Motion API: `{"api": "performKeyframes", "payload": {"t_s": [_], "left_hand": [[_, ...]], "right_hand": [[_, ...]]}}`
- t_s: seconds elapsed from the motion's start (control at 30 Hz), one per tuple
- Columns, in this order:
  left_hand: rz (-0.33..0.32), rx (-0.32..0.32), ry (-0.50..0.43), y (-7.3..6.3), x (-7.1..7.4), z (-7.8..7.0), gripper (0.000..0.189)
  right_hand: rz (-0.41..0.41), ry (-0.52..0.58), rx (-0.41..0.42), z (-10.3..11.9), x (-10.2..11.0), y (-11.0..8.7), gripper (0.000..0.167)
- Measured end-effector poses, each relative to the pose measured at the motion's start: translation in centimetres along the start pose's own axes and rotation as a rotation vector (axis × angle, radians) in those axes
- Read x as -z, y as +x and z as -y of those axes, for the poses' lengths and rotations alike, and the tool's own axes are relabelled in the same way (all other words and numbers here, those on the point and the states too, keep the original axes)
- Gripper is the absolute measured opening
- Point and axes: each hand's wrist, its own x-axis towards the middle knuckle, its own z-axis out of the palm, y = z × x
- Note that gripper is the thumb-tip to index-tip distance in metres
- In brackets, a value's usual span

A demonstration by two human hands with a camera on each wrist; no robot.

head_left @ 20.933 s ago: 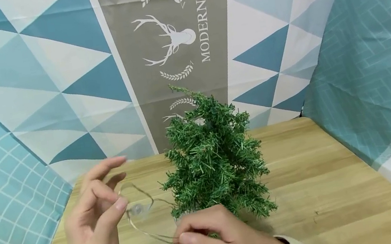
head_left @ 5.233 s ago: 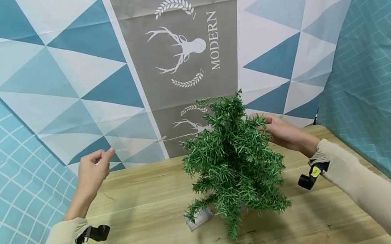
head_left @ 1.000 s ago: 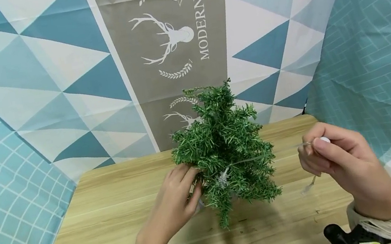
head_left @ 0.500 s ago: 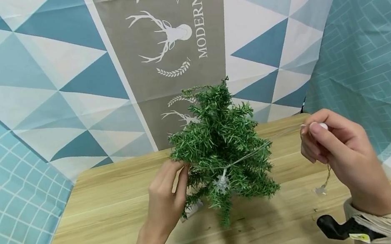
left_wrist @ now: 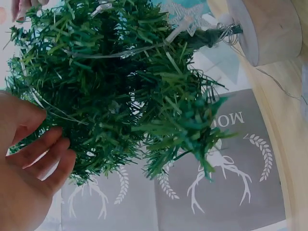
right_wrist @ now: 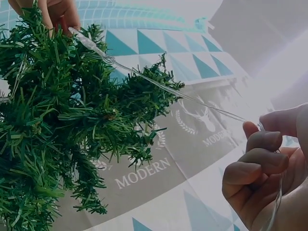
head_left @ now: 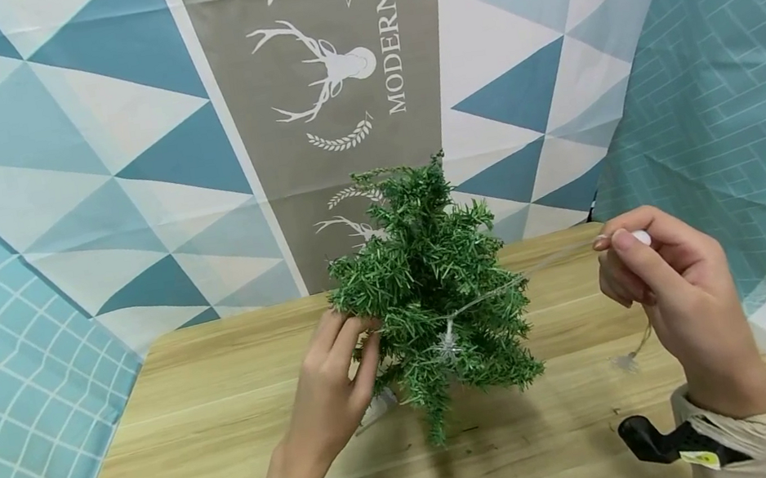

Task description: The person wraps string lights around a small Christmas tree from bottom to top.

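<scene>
A small green artificial Christmas tree [head_left: 427, 282] stands on the wooden table. My left hand [head_left: 332, 370] is at its left side, the loosely bent fingers touching the branches. In the left wrist view, a gap shows between thumb and fingers [left_wrist: 61, 163]. Off to the right of the tree, my right hand [head_left: 677, 269] pinches the clear wire of a string of fairy lights [right_wrist: 183, 95] between thumb and index finger. The wire runs taut to the tree. A clear snowflake-shaped light [head_left: 448, 345] hangs on the front branches, and another light [head_left: 626, 362] dangles below my right hand.
A whitish box [head_left: 379, 409] lies by the tree's lower left. The tree's round pale base [left_wrist: 269, 33] shows in the left wrist view. Small dark bits are scattered on the wooden table [head_left: 184, 450]. Patterned cloth [head_left: 321, 75] hangs behind and at both sides.
Long ago both hands held the wire left of and before the tree; later they were spread on either side. In the last second my right hand has risen slightly, and my left hand has shifted a little.
</scene>
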Motion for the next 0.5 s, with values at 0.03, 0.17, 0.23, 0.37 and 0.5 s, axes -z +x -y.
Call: {"api": "performKeyframes", "payload": {"t_s": [0.03,0.17,0.23,0.37,0.5], "left_hand": [[0.003,0.001,0.003,0.0,0.0,0.0,0.009],[0.037,0.026,0.033,-0.2,-0.2,0.0,0.012],[0.068,0.044,0.061,-0.5,-0.3,0.0,0.013],[0.122,0.064,0.115,-0.9,-0.6,0.1,0.006],[0.137,0.072,0.141,-1.1,-0.7,0.2,0.006]], "right_hand": [[-0.004,0.003,0.005,0.0,0.0,0.0,0.023],[-0.019,0.021,0.026,0.0,0.0,0.1,0.022],[-0.027,0.019,0.027,-0.1,0.0,0.1,0.021],[-0.074,-0.048,0.011,-0.5,0.3,0.1,0.019],[-0.191,-0.302,0.029,-1.3,0.9,0.3,0.014]]}}
